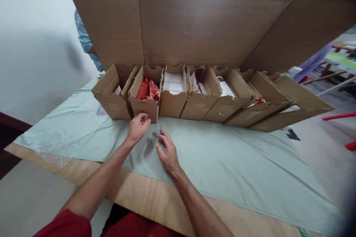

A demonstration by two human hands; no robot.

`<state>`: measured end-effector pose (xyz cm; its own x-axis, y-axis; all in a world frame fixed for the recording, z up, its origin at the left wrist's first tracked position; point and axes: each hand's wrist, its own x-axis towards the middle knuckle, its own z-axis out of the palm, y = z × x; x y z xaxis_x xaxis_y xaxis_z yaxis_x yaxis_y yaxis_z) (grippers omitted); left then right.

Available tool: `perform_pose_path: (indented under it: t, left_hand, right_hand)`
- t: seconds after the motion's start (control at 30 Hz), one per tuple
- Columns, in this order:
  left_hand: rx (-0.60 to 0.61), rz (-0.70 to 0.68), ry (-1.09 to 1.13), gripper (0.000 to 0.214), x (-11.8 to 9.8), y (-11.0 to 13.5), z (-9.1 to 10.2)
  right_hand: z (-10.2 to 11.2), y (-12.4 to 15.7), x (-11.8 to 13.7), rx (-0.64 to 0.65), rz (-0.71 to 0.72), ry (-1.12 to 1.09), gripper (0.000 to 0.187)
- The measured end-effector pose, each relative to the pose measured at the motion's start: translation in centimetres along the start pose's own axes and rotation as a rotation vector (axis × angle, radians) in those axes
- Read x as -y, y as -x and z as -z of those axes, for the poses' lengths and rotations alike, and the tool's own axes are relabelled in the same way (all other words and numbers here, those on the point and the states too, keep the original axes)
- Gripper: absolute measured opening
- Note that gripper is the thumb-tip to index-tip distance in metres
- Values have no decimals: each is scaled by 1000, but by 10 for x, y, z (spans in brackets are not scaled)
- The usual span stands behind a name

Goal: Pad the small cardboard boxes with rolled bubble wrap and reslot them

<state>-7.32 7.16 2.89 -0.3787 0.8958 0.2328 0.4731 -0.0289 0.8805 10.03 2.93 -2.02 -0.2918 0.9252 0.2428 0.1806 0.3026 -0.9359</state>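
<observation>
Note the concealed areas first. The front wall of the second cardboard box from the left hides the lower part of the red packets inside it. Your left hand covers part of that wall's lower edge. At the right end of the row, the boxes overlap and most of their contents cannot be made out. A tall cardboard panel behind the row blocks most of another person, leaving a blue sleeve visible at left; the head is pixelated.

The second box stands upright on the green cloth, between its neighbours, directly beyond your left hand. Its open top faces up, its notched front wall faces you, and its long axis runs away from you toward the panel.

Your left fingers are curled in a narrow grip at the box front; whether they touch the wall or hold anything cannot be determined. Your right hand is apart from the boxes, above the cloth, with fingers loosely bent, thumb separated and nothing held.
</observation>
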Motion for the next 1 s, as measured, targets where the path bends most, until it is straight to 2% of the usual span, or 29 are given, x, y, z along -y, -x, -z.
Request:
perform_pose_path:
  t: [0.1, 0.17, 0.23, 0.3, 0.37, 0.43, 0.5, 0.57, 0.67, 0.73, 0.87, 0.93, 1.0]
  left_hand:
    - [1, -48, 6, 33, -5, -9, -2]
    - [0, -100, -7, 34, -10, -2, 10]
    - [-34, -156, -34, 32, -16, 10, 35]
    - [-161, -242, -118, 30, -22, 15, 69]
    - [-358, -381, -290, 33, -27, 8, 105]
    - [-427, -478, -453, 41, -28, -13, 137]
    - [-334, -503, -570, 42, -27, -39, 160]
    - [-188, -492, -630, 31, -25, -63, 174]
    - [-41, -529, -670, 8, -25, -79, 184]
    - [-7, -588, -702, 6, -29, -72, 188]
    - [56, -679, -776, 12, -51, -31, 191]
    - [93, -715, -794, 15, -66, -6, 184]
    - [124, -756, -793, 19, -80, 17, 170]
  right_hand:
    - [0, 0, 0, -4, 4, -4, 34]
    - [0, 0, -1, -6, 8, -4, 34]
    - [0, 0, -2, -6, 9, -6, 34]
    - [1, 0, -2, -1, 7, -8, 33]
    - [1, 0, -3, 8, 3, -8, 31]
    - [2, -1, -3, 11, 1, -7, 29]
    - [2, -2, -2, 6, 2, -3, 28]
    - [2, -2, -1, 1, 3, 0, 27]
    - [2, -3, 1, -6, -1, -15, 26]
    - [2, -4, 1, -11, -7, -29, 25]
    - [1, -7, 0, -21, -18, -60, 22]
    - [2, -9, 1, -30, -28, -88, 20]
    - [5, -10, 4, -47, -43, -118, 20]
